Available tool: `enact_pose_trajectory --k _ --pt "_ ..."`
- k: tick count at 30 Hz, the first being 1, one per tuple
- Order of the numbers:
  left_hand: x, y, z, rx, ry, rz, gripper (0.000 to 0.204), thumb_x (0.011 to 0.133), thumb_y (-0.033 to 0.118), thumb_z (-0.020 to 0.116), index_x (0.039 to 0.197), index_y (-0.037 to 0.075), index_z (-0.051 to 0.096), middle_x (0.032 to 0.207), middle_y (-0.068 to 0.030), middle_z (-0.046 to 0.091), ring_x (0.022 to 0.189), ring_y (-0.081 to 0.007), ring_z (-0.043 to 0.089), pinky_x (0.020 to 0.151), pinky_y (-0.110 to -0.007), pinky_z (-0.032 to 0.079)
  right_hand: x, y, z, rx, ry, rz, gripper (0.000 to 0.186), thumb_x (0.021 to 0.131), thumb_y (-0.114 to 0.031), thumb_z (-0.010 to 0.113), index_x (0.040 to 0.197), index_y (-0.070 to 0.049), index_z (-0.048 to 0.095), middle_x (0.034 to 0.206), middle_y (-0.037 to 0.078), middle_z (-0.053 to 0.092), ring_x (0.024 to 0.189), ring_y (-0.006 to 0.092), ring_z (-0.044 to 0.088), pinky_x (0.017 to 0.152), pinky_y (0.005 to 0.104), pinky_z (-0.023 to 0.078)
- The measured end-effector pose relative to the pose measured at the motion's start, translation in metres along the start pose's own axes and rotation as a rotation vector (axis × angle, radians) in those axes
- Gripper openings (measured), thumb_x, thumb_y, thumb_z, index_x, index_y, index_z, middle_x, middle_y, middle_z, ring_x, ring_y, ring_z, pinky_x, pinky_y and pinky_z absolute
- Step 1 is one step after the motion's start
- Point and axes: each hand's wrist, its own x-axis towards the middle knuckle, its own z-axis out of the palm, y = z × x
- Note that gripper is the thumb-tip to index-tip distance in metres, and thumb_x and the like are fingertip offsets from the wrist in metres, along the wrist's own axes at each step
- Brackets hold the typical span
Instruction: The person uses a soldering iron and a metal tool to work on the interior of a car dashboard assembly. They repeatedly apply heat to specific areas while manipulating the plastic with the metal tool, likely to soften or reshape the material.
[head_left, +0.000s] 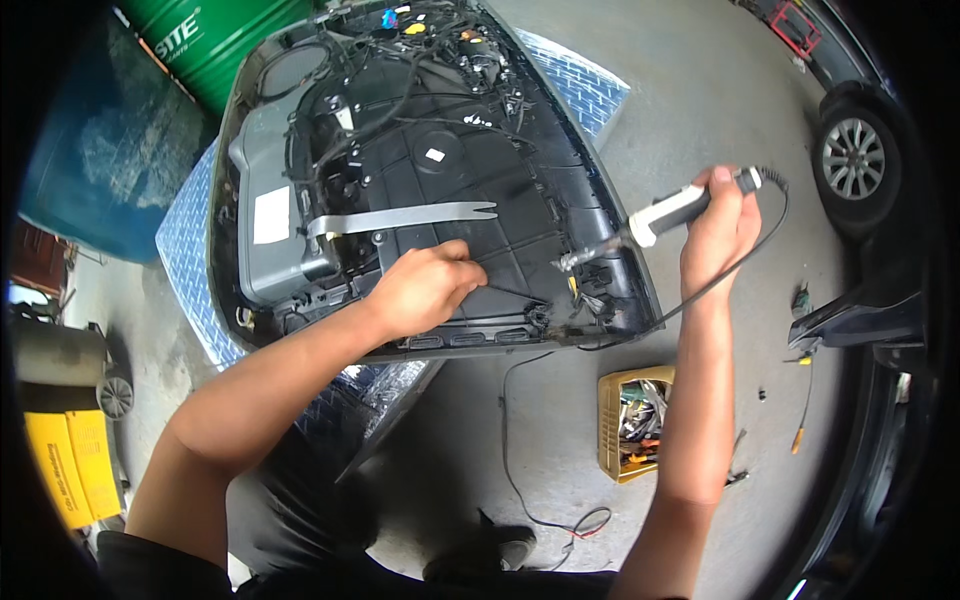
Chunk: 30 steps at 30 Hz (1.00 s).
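Head view: we wrap right hand [722, 225] round corded tool [672, 213], slanting leftward over right rim of black panel [400, 165]; left hand [425, 288] half-curled nearer its middle, hold unclear.

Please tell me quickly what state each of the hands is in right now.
Left hand: closed, apparently pinching a thin dark strip.
Right hand: closed, holding a black-and-white corded tool.

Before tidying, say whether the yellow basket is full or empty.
Not empty: tools crowd the yellow basket. Cannot tell if full; the right forearm hides part.
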Motion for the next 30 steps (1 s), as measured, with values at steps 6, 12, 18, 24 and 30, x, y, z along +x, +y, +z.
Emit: enact_pose_trajectory --k 6,12,18,24,30 --pt "-0.011 -0.007 -0.004 -0.002 0.022 0.014 0.013 0.087 0.008 0.058 0.096 0.005 0.067 0.092 -0.0119 0.062 0.086 -0.033 0.063 0.074 -0.041 0.052 -0.032 0.004 0.003 -0.062 -0.014 0.053 0.024 0.091 -0.021 0.056 0.081 0.0 0.06 0.073 0.001 0.056 0.071 0.0099 0.049 0.066 0.028 0.041" --pt "-0.013 0.007 -0.013 0.123 0.007 -0.046 0.016 0.083 0.007 0.057 0.095 0.008 0.067 0.093 -0.0097 0.065 0.083 -0.0348 0.065 0.074 -0.044 0.054 -0.025 -0.011 -0.003 -0.124 -0.003 0.017 0.026 0.092 -0.023 0.057 0.083 0.001 0.062 0.074 0.002 0.058 0.072 0.0104 0.051 0.067 0.0285 0.042" --pt "-0.014 0.028 -0.022 0.32 -0.03 -0.047 0.014 0.078 0.005 0.057 0.088 0.007 0.066 0.089 -0.0098 0.065 0.081 -0.0314 0.066 0.07 -0.042 0.055 -0.032 -0.031 0.005 -0.251 -0.077 -0.084 0.026 0.091 -0.023 0.061 0.082 0.002 0.062 0.07 0.001 0.06 0.069 0.0095 0.053 0.064 0.0285 0.044" --pt "-0.007 0.033 -0.02 0.511 -0.061 0.043 0.014 0.073 0.006 0.059 0.085 0.005 0.066 0.084 -0.0097 0.067 0.078 -0.0286 0.068 0.067 -0.039 0.055 -0.037 -0.03 0.003 -0.29 -0.105 -0.098 0.026 0.092 -0.023 0.061 0.083 0.001 0.062 0.071 0.001 0.061 0.071 0.0094 0.053 0.065 0.0285 0.044" --pt "-0.001 0.045 -0.025 0.556 -0.035 0.098 0.01 0.072 0.007 0.059 0.079 0.006 0.066 0.082 -0.0101 0.067 0.078 -0.0276 0.068 0.066 -0.039 0.055 -0.047 -0.031 0.002 -0.289 -0.221 -0.104 0.025 0.094 -0.024 0.06 0.083 -0.001 0.06 0.075 0.0 0.06 0.074 0.0089 0.052 0.069 0.0271 0.044"
